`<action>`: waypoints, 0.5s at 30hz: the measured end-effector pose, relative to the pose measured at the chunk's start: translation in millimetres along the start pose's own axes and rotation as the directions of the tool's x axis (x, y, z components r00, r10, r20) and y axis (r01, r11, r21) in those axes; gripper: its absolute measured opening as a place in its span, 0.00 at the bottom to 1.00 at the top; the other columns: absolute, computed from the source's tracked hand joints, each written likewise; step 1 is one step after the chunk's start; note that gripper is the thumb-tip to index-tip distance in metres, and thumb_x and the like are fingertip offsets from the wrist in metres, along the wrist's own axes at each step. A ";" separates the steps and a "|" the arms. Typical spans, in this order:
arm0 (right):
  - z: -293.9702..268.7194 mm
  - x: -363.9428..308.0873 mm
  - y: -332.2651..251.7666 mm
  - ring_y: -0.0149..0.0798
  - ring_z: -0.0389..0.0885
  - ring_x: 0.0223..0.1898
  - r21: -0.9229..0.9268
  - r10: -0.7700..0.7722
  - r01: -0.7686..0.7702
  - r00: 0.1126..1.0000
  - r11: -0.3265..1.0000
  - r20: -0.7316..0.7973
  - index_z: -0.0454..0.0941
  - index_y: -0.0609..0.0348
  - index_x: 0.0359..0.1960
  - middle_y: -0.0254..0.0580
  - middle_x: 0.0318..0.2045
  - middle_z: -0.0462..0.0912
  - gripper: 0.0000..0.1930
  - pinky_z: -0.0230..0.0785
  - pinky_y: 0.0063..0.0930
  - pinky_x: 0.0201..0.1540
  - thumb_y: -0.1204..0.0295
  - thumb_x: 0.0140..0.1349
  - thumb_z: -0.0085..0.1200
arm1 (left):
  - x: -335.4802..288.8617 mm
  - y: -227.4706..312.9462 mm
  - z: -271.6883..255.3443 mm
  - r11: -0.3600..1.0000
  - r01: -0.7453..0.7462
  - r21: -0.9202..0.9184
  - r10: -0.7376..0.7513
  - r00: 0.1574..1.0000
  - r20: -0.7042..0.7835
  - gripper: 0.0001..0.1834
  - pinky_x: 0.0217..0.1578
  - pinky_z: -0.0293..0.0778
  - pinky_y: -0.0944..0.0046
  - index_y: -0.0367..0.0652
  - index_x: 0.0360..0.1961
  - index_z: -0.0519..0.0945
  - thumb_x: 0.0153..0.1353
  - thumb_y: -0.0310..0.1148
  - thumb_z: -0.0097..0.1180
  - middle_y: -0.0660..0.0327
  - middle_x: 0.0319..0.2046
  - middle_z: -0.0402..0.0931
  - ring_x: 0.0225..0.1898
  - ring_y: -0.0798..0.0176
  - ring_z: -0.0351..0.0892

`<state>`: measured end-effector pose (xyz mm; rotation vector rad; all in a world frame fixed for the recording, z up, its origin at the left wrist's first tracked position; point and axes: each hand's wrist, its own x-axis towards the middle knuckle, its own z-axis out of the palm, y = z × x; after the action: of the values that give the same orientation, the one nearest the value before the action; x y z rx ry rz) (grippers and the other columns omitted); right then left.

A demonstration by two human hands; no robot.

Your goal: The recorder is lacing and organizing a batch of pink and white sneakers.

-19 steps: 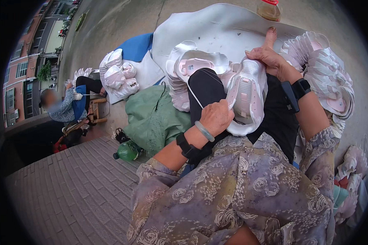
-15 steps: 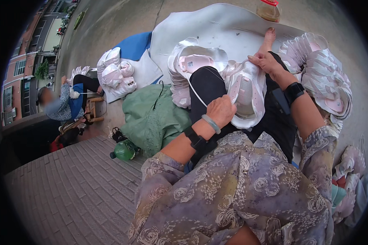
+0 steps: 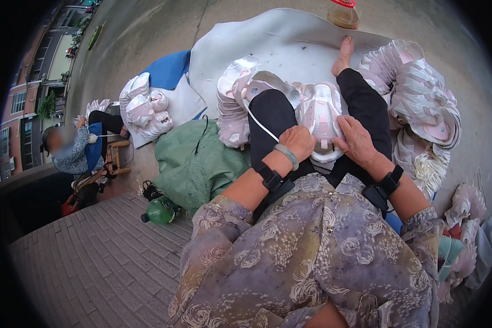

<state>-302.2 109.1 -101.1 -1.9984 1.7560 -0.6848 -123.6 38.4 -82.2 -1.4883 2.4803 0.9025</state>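
A white and pale pink shoe upper (image 3: pixel 323 112) rests between my knees, its mesh tongue side facing up. My right hand (image 3: pixel 358 143) grips its right edge, with thumb and fingers bent over the side. On the opposite edge, my left hand (image 3: pixel 297 143) is closed; a white shoelace (image 3: pixel 263 127) runs into it across my left knee. Exactly how the fingers hold the lace is hidden. Nested shoe uppers (image 3: pixel 232 112) stand left of my knee. To the right lies a larger curved row of stacked uppers (image 3: pixel 423 101), with a bunch of white laces (image 3: pixel 431 167) below.
A pale sheet (image 3: pixel 257 41) covers the ground ahead, with a red-lidded jar (image 3: pixel 344 15) beyond. At left are a green cloth bag (image 3: pixel 197 161), a green bottle (image 3: pixel 161 210) and more bundled uppers (image 3: pixel 145 109). A seated person (image 3: pixel 74 153) works farther left.
The upper has swung from a sideways, open-mouthed tilt to tongue side up. My right hand has come down from its far end to its near right edge. The left hand stays near the left edge.
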 end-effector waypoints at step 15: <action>7.4 2.0 4.4 0.51 0.67 0.44 0.235 0.038 -0.039 0.999 0.971 0.009 0.59 0.60 0.49 0.49 0.42 0.66 0.31 0.62 0.33 0.46 0.74 0.41 0.58 | 8.7 0.7 -3.2 0.976 -0.145 0.160 0.152 0.988 -0.029 0.17 0.28 0.70 0.50 0.33 0.15 0.75 0.46 0.37 0.45 0.43 0.19 0.72 0.24 0.42 0.74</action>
<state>-301.1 106.3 -109.5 -1.8005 1.6223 -0.8333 -128.0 30.3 -82.6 -1.2999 2.6520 0.6826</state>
